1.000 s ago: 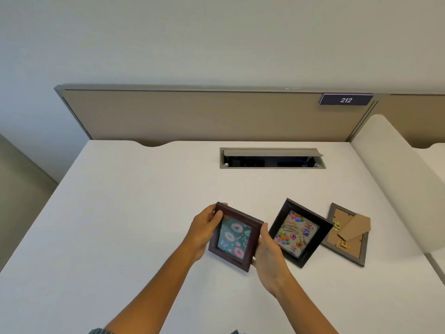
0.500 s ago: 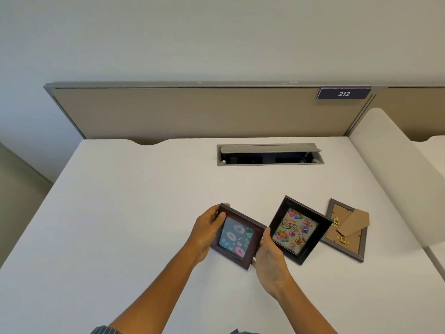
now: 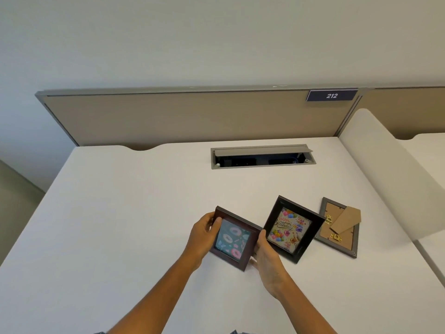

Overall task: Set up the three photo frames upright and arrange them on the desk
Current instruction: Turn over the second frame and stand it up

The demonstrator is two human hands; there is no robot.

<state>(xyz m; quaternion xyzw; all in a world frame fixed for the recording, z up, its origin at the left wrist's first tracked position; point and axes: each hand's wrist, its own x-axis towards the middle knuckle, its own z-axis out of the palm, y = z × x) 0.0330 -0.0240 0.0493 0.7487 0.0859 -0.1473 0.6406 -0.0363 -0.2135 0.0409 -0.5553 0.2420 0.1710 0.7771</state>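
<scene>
A dark brown frame with a donut picture (image 3: 232, 239) is tilted above the white desk (image 3: 125, 213), picture side toward me. My left hand (image 3: 203, 233) grips its left edge and my right hand (image 3: 265, 256) grips its right edge. Just right of it a black frame with a birthday picture (image 3: 290, 229) lies face up, its near corner by my right hand. Further right a grey frame (image 3: 339, 231) lies face down, showing its brown backing, cardboard stand flap and gold clips.
An open grey cable box (image 3: 263, 156) is sunk into the desk behind the frames. A tan partition (image 3: 180, 116) with a 212 label (image 3: 331, 95) runs along the back. A cream side divider (image 3: 390, 174) borders the right.
Both hands still hold the donut frame; it has tipped a little with the top leaning away. The camera view shifted slightly. The other two frames have not moved.
</scene>
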